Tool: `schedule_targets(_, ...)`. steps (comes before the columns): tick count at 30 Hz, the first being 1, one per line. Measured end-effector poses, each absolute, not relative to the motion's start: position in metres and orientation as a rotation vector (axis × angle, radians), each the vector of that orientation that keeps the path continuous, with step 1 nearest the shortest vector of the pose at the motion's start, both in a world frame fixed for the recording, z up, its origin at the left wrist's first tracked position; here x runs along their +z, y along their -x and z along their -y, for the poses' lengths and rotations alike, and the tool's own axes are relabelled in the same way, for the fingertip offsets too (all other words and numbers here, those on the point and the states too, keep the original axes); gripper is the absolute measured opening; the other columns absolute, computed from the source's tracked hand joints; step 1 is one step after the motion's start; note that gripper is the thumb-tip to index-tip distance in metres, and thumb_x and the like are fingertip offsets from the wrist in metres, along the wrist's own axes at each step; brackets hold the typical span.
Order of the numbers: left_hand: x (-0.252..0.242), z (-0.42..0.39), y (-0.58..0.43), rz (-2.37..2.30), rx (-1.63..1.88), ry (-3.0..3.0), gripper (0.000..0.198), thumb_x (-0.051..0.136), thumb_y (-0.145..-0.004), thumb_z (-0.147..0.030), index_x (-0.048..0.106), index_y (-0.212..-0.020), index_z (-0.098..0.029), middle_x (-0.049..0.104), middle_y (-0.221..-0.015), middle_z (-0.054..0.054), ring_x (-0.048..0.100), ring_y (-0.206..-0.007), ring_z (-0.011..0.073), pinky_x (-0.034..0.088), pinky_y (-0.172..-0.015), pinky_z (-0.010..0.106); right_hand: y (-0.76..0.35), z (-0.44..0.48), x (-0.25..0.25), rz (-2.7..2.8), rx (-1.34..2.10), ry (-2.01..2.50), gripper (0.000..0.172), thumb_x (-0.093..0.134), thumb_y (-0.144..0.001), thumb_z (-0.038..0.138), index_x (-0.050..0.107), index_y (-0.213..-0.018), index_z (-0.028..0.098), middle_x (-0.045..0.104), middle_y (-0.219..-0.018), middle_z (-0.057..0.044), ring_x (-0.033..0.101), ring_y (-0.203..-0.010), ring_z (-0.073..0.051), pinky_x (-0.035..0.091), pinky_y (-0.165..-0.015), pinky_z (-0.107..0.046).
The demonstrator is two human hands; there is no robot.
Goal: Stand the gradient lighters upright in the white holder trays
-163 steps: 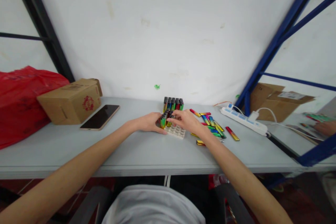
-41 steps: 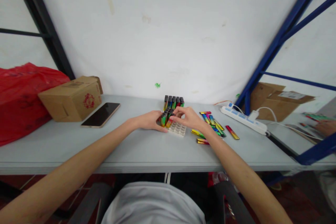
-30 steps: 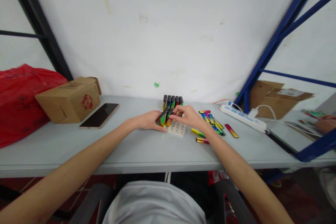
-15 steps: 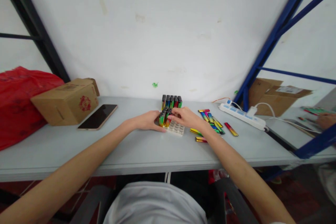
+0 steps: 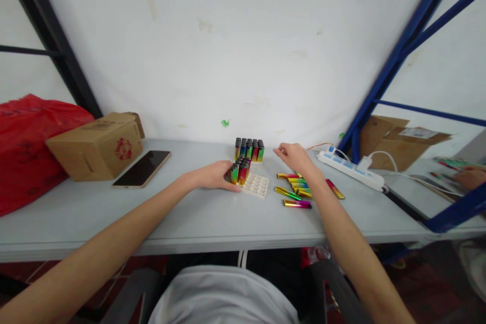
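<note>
Tray: white grid tray (image 5: 257,186) on the grey tabletop (image 5: 212,217); taken as clock centre, 12 toward the wall (image 5: 243,61).
Seated lighters: upright metallic lighters (image 5: 240,172) clustered at 10 o'clock in the tray; bare toward 3.
Left hand (image 5: 217,175): at 9, grasping that end of the tray; far fingertips partly hidden.
Right hand (image 5: 294,156): now off the seated lighters, raised at 2; fingers curled, no lighter showing, cannot tell if anything is pinched.
Reading: latest lighter probably left standing; tray part-filled.
Loose lighters (image 5: 297,204): lying around 3.
Rear block (image 5: 249,150): upright lighters at 12, apart from the tray.
Phone (image 5: 142,169): toward 9, well apart.
</note>
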State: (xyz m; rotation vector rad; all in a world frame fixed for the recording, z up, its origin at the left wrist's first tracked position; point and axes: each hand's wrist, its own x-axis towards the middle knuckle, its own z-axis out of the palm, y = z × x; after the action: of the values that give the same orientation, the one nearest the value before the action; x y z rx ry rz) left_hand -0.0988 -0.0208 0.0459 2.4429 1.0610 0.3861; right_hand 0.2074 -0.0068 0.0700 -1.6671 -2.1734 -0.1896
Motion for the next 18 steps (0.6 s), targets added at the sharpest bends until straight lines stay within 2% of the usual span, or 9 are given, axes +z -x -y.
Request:
schedule_targets(2, 0.046, 0.021, 0.098, -1.063, 0.377, -2.451, 0.068, 0.076, -0.064, -0.067, 0.064, -0.111, -0.018, 0.070, -0.108, 0.008, 0.065, -0.095, 0.0271, 0.049, -0.080, 0.032, -0.230, 0.001, 0.068, 2.079, -0.194, 1.997, 0.029, 0.057, -0.095, 0.039, 0.073, -0.102, 0.016, 0.074, -0.096, -0.016, 0.068, -0.091, -0.026, 0.044, -0.076, -0.031)
schedule_targets(4, 0.046, 0.021, 0.098, -1.064, 0.363, -2.468, 0.067, 0.075, -0.066, -0.067, 0.064, -0.110, -0.019, 0.070, -0.108, 0.007, 0.065, -0.094, 0.0264, 0.049, -0.080, 0.032, -0.246, -0.001, 0.065, 2.066, -0.126, 2.229, 0.026, 0.064, -0.089, 0.035, 0.074, -0.103, 0.016, 0.074, -0.104, -0.018, 0.069, -0.097, -0.028, 0.046, -0.077, -0.032)
schedule_targets(7, 0.046, 0.021, 0.098, -1.061, 0.363, -2.490, 0.066, 0.075, -0.066, -0.067, 0.065, -0.110, -0.019, 0.070, -0.108, 0.007, 0.065, -0.095, 0.0262, 0.049, -0.081, 0.032, -0.253, 0.001, 0.061, 2.099, -0.062, 2.376, 0.031, 0.071, -0.081, 0.030, 0.075, -0.107, 0.015, 0.073, -0.112, -0.018, 0.069, -0.102, -0.030, 0.048, -0.077, -0.033)
schedule_targets(10, 0.046, 0.021, 0.099, -1.050, 0.364, -2.490, 0.066, 0.074, -0.067, -0.069, 0.065, -0.109, -0.018, 0.070, -0.107, 0.007, 0.065, -0.095, 0.0264, 0.049, -0.081, 0.032, -0.244, 0.002, 0.057, 2.125, -0.036, 2.361, 0.039, 0.073, -0.079, 0.031, 0.072, -0.115, 0.016, 0.071, -0.118, -0.018, 0.069, -0.103, -0.030, 0.049, -0.077, -0.032)
schedule_targets(12, 0.046, 0.021, 0.099, -1.041, 0.359, -2.487, 0.066, 0.074, -0.067, -0.069, 0.065, -0.108, -0.018, 0.069, -0.106, 0.007, 0.065, -0.094, 0.0263, 0.049, -0.080, 0.032, -0.235, 0.000, 0.053, 2.145, -0.013, 2.322, 0.039, 0.072, -0.081, 0.030, 0.071, -0.117, 0.016, 0.071, -0.119, -0.018, 0.069, -0.104, -0.028, 0.049, -0.078, -0.031)
schedule_targets(18, 0.046, 0.021, 0.098, -1.080, 0.333, -2.486, 0.071, 0.073, -0.066, -0.071, 0.063, -0.109, -0.016, 0.069, -0.107, 0.009, 0.064, -0.094, 0.0273, 0.049, -0.078, 0.033, -0.224, -0.013, 0.049, 2.332, -0.072, 1.943, 0.017, 0.066, -0.086, 0.024, 0.073, -0.097, 0.013, 0.073, -0.105, -0.018, 0.067, -0.101, -0.025, 0.047, -0.086, -0.030)
